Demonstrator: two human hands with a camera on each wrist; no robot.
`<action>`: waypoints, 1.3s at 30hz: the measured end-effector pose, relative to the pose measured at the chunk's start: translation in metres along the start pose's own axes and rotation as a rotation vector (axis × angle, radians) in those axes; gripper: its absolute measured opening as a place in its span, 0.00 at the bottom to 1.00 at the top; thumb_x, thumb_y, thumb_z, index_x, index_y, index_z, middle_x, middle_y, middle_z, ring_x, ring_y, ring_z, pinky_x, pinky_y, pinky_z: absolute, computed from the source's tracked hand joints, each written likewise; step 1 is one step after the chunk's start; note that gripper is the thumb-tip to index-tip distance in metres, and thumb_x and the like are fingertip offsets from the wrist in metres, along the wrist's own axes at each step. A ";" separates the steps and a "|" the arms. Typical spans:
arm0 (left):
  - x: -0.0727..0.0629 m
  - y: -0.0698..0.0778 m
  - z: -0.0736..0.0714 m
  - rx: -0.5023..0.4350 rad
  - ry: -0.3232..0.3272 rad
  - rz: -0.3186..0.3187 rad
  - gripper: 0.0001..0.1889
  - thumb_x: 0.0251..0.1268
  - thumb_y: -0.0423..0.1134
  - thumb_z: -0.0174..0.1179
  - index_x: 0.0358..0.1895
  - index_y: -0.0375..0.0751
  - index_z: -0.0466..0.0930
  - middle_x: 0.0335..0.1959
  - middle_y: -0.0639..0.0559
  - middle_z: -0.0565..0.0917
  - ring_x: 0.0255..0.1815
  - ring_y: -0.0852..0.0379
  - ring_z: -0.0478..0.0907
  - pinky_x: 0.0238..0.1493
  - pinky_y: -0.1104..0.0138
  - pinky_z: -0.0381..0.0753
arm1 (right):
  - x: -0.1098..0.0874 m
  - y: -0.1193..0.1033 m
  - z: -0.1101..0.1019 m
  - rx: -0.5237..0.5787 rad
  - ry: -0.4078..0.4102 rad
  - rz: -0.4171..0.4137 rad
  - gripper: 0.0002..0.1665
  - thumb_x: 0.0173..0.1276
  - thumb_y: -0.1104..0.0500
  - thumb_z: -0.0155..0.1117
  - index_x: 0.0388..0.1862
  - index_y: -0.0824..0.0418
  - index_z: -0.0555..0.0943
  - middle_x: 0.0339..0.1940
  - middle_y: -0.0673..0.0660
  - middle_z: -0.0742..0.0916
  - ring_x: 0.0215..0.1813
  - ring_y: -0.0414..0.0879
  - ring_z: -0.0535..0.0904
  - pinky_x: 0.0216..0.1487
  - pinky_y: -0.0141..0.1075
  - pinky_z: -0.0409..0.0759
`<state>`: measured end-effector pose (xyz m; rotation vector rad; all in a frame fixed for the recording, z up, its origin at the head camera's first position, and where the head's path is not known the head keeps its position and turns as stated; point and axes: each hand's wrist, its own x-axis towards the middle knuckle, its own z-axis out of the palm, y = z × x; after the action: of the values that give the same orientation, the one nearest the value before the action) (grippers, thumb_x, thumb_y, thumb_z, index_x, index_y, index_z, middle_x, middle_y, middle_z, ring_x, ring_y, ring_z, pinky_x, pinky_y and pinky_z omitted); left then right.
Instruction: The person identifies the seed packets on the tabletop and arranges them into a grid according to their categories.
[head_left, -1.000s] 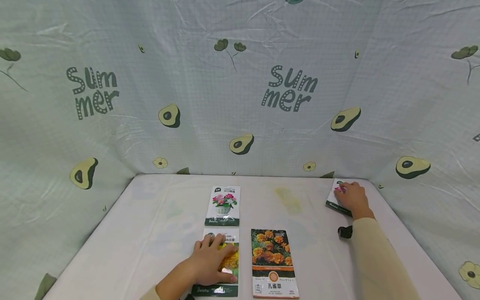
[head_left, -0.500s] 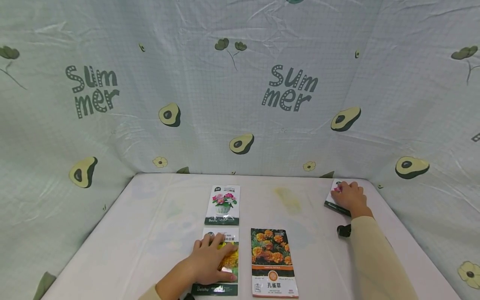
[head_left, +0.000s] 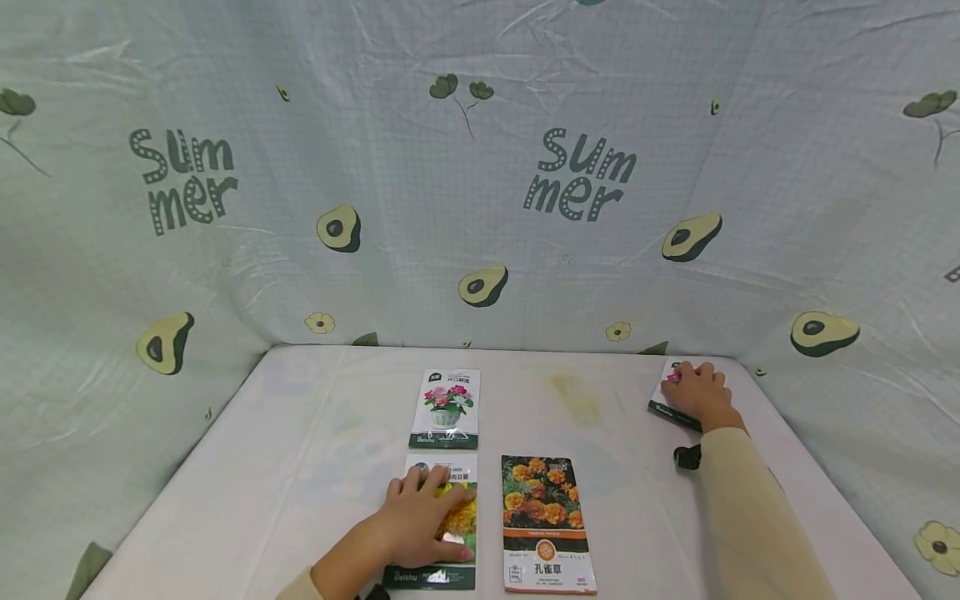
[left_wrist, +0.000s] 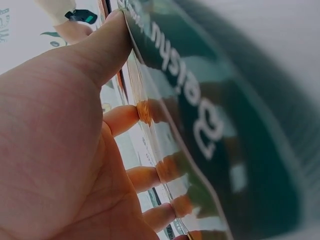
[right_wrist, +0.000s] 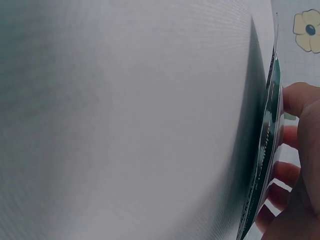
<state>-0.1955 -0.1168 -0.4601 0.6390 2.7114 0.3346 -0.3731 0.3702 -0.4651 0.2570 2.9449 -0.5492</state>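
Near the front of the table, my left hand (head_left: 422,521) rests spread on a seed packet (head_left: 442,577) with yellow flowers and a dark green bottom band. The left wrist view shows its thumb and fingertips touching the glossy packet face (left_wrist: 200,100). At the far right corner my right hand (head_left: 701,393) lies on another white packet (head_left: 667,408) with a pink flower and green band, partly covering it. Seen from the right wrist, the fingertips (right_wrist: 289,172) touch the face of that packet (right_wrist: 267,145), with none visible under its edge.
A packet with a potted pink flower (head_left: 446,410) lies just beyond the left hand's packet. To its right is an orange marigold packet (head_left: 547,525). A curtain with avocado prints (head_left: 480,167) rises behind the white table (head_left: 300,467).
Both hands stay on their packets. The whole head view has shifted up very slightly, and nothing on the table has visibly moved.
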 end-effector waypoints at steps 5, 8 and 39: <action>0.000 0.001 -0.001 0.000 0.002 -0.004 0.41 0.52 0.73 0.67 0.72 0.66 0.73 0.73 0.43 0.67 0.70 0.34 0.62 0.62 0.36 0.63 | 0.001 0.001 0.001 -0.007 0.011 -0.006 0.35 0.78 0.45 0.48 0.72 0.69 0.61 0.69 0.80 0.56 0.67 0.75 0.51 0.66 0.71 0.58; 0.001 0.002 -0.001 -0.003 0.009 -0.008 0.41 0.52 0.73 0.67 0.71 0.66 0.73 0.73 0.43 0.67 0.70 0.34 0.62 0.63 0.37 0.63 | 0.002 0.002 0.001 -0.007 0.013 -0.011 0.34 0.78 0.45 0.49 0.71 0.68 0.62 0.69 0.79 0.57 0.66 0.74 0.52 0.65 0.70 0.59; 0.000 0.003 0.000 0.000 0.014 0.002 0.41 0.53 0.73 0.67 0.71 0.64 0.73 0.72 0.43 0.67 0.70 0.34 0.62 0.61 0.37 0.63 | -0.003 -0.002 0.004 -0.052 0.007 -0.060 0.38 0.78 0.47 0.46 0.76 0.70 0.58 0.68 0.80 0.60 0.63 0.74 0.56 0.63 0.68 0.63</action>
<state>-0.1943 -0.1143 -0.4590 0.6415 2.7238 0.3406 -0.3706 0.3660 -0.4680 0.1651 2.9773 -0.4791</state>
